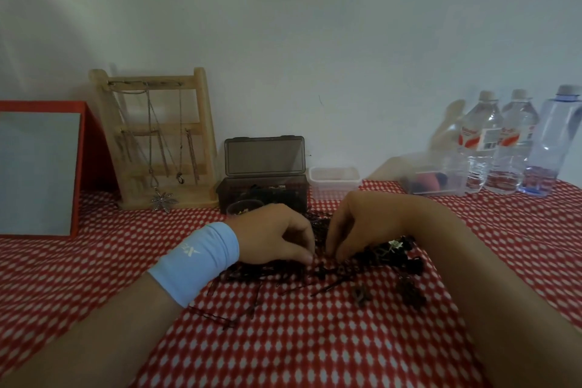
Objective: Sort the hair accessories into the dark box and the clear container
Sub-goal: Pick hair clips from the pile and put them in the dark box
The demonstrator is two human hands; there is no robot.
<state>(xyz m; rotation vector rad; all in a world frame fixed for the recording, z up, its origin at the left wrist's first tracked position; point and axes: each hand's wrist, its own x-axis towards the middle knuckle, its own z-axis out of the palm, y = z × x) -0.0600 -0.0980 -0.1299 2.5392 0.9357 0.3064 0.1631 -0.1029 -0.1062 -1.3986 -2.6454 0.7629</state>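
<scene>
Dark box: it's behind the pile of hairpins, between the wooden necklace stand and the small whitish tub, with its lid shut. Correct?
Not the lid. The head view shows the dark box with its lid swung up and open. The rest holds: it sits behind the pile of hairpins, between the wooden necklace stand and the small whitish tub.

Left hand (274, 235), right hand (356, 224), both in the hairpin pile (315, 272). Dark box (267, 198) open at twelve o'clock, clear container (334, 181) at one.
</scene>
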